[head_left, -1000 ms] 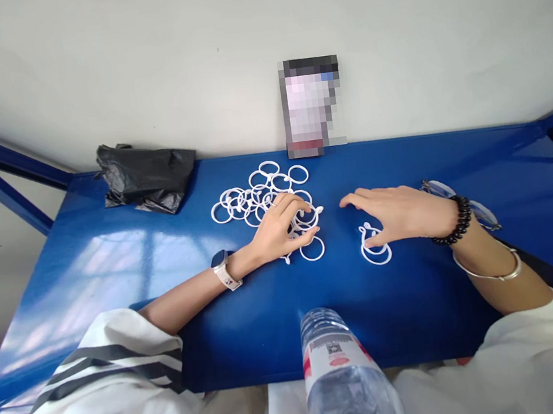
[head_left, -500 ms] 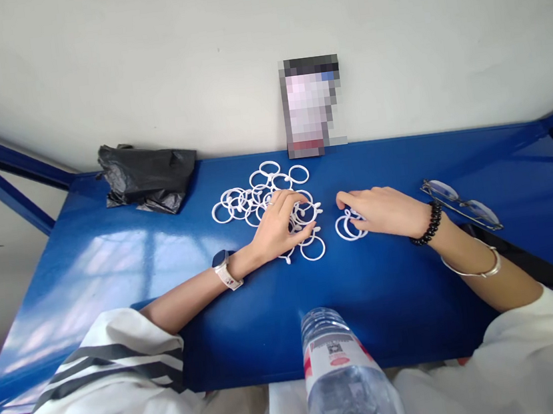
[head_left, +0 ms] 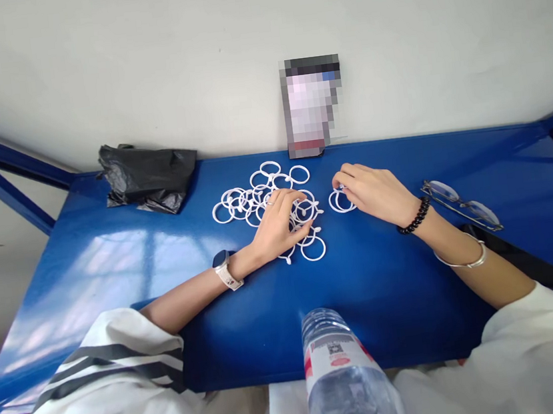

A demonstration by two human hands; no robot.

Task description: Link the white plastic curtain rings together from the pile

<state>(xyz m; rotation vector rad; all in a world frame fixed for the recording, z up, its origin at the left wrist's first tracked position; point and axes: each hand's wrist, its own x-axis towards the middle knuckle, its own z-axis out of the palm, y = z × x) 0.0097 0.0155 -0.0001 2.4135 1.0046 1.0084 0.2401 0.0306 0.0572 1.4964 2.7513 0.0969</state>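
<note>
Several thin white plastic rings with small knobs or clips, like curtain rings [head_left: 313,249], lie in a loose overlapping pile on the blue table [head_left: 251,331]. Over the right part of that pile rests my left hand [head_left: 281,223], its thumb and fingers apart in a curve around some rings. To the right of the pile, my right hand [head_left: 372,188] is closed, fingertips and thumb pinching a few white rings [head_left: 341,210]. These hang out to the left of the fingers, low over or on the table; their knobs are hidden by the fingers.
A clear plastic bottle [head_left: 342,387] stands at the near edge, in front of me. Eyeglasses [head_left: 462,204] and a black flat object [head_left: 524,257] lie at right. A crumpled black plastic bag [head_left: 152,175] sits back left. A blurred-out screen [head_left: 312,108] leans on the wall.
My right hand has moved away from me and slightly left, and the few rings in its fingers have shifted with it. My left hand and the pile have stayed put.
</note>
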